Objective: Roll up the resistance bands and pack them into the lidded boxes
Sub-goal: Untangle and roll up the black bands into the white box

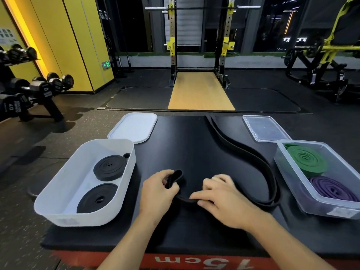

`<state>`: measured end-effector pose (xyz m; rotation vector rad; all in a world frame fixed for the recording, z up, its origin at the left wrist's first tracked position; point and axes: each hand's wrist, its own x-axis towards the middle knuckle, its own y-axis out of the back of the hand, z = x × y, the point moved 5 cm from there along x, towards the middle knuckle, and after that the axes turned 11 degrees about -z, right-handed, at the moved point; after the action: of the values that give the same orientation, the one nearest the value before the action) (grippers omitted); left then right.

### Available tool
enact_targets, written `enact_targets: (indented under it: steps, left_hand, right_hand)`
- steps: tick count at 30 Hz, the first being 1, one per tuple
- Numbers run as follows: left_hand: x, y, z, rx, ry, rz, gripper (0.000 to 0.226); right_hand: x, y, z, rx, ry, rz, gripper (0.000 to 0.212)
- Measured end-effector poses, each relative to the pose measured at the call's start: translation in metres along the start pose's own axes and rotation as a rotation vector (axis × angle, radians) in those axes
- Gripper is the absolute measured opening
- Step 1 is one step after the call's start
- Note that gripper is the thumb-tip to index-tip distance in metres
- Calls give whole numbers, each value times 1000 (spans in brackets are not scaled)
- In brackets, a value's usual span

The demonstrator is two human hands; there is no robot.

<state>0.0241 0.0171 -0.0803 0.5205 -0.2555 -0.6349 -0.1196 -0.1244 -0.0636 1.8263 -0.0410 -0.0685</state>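
A long black resistance band [243, 151] snakes from the platform's far edge toward me and curves round to my hands. My left hand [155, 193] grips its folded end, which sticks up between thumb and fingers. My right hand [224, 199] pinches the band a little further along, pressing it to the black surface. A white box [58, 193] on the left holds two rolled black bands [109, 167]. A clear box [292, 184] on the right holds a rolled green band [305, 159] and a rolled purple band [331, 189].
The white lid [134, 126] lies behind the white box, and the clear lid [265, 128] behind the clear box. All rest on a black-topped platform [191, 228] with a red front. A dumbbell rack [29, 90] stands at left; a squat rack [198, 43] is ahead.
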Motion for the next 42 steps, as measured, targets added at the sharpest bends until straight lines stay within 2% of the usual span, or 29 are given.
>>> enact_targets:
  steps: [4,6,8,9,11,14,17,21,23,25,28,31,35,39,42]
  left_hand:
    - [-2,-1,-1,1,-15,-21,27]
    - [-3,0,0,-27,-19,-10,26]
    - [-3,3,0,-42,-7,6,27]
    - [-2,3,-1,-32,-3,6,27]
    - [-1,4,-2,-6,-3,1,27]
    - [0,3,-3,-53,4,-6,27]
    - [1,4,-4,-92,12,-18,30]
    - [2,5,-3,-76,-9,-6,43]
    - [1,4,1,-13,-38,16,43]
    - [1,3,2,11,-62,51,43]
    - [1,1,0,75,-55,52,37]
    - [4,0,-2,127,-54,44,28]
    - [7,4,0,56,-89,67,16]
    - [3,7,-3,-43,-67,93,31]
    - [0,7,-4,-133,-35,61,37]
  right_hand:
    - [8,4,-5,-255,-227,184,21]
    - [14,-1,-22,-262,-335,276,22]
    - [19,-10,-37,-199,-360,300,14]
    - [21,-15,-45,-161,-353,293,15]
    - [24,-22,-56,-82,-308,290,31]
    - [29,-26,-58,-53,-277,301,45]
    - [33,-31,-44,-44,-254,314,37]
    - [37,-30,-36,61,-192,204,29]
    - [35,-26,-37,-50,-155,200,29]
    - [31,-29,-38,-212,-148,162,41]
    - [27,-30,-36,-241,-143,130,58]
    - [26,-24,-39,-210,-127,176,49]
    - [25,-25,-42,-144,-53,214,34]
    - [24,-22,-32,-36,-32,228,27]
    - [22,-14,-22,-98,-31,239,30]
